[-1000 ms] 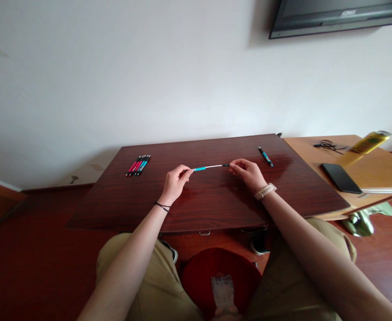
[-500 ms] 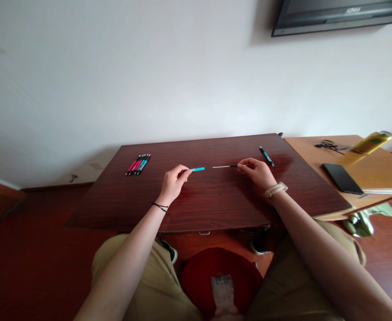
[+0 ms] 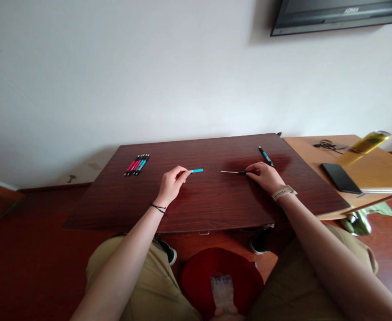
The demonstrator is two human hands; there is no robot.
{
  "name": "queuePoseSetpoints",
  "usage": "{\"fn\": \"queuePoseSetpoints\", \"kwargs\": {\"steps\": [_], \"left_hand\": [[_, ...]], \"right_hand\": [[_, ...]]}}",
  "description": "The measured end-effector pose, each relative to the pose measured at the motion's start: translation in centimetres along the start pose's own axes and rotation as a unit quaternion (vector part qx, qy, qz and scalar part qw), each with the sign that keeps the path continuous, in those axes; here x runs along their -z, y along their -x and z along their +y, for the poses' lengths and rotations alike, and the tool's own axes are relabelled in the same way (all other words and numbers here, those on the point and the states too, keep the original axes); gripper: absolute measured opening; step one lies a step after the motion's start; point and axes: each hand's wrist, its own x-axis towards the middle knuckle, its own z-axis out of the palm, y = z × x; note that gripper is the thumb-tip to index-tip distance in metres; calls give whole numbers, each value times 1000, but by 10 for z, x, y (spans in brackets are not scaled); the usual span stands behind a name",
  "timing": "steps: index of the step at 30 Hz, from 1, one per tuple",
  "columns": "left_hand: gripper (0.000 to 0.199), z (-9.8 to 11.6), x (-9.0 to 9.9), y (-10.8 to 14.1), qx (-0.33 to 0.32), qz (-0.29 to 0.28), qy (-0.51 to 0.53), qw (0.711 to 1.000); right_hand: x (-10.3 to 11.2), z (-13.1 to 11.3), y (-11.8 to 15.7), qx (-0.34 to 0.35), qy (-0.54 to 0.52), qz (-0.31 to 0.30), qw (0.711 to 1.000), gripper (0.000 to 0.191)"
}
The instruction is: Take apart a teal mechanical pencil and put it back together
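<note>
My left hand (image 3: 171, 183) is closed in a pinch on a blue pen barrel (image 3: 197, 170), which points right. Across a gap, my right hand (image 3: 265, 175) grips the black part of a pen (image 3: 241, 172) between thumb and fingers. A thin, pale pen refill (image 3: 228, 171) sticks out of that part toward the left, apart from the barrel. Beyond my right hand a blue and black pen (image 3: 266, 156) lies on the dark wooden table (image 3: 189, 205). Several pink and blue pens (image 3: 137, 165) lie side by side at the table's left.
On the lighter table (image 3: 383, 167) at the right are a black phone (image 3: 341, 177), a dark cable (image 3: 329, 145) and a yellow can (image 3: 371, 141) on its side. A red stool (image 3: 196, 276) is between my legs. A screen (image 3: 339, 18) hangs on the wall.
My right hand has moved right and slightly nearer me with the black pen part and refill, so the gap to the blue barrel is wider. My left hand has barely moved.
</note>
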Motion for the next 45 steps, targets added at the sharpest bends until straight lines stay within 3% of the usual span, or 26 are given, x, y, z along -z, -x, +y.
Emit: {"fn": "queuePoseSetpoints", "kwargs": {"steps": [4,6,7,9,12,14,16,20,28,45], "left_hand": [[35,6,-3,-3,0,-7,4,1000],[35,9,-6,-4,-2,-11,9,1000],[35,11,-7,-5,-5,-13,13,1000],[34,13,-9,-5,-10,-18,17,1000],[33,15,-11,-3,-18,-37,10,999],[33,14,-12,-2,-27,-54,-2,998],[33,14,-12,-1,-35,-70,-15,997],[33,12,-16,-2,-55,-92,-43,993],[28,13,-22,1,-111,-142,-74,981],[27,6,-7,-1,-113,-111,-92,983]], "right_hand": [[2,-29,1,-36,-61,25,997,23],[1,-52,3,-74,-173,27,982,28],[-1,-64,3,-101,-265,8,959,32],[-6,-87,4,-171,-470,-77,863,39],[-16,-112,4,-268,-622,-231,699,52],[-24,-121,2,-302,-659,-265,636,58],[-31,-125,1,-319,-674,-277,606,62],[-42,-126,1,-344,-676,-286,585,65],[-43,-124,4,-357,-673,-278,586,65],[-42,-125,4,-360,-677,-274,580,66]]}}
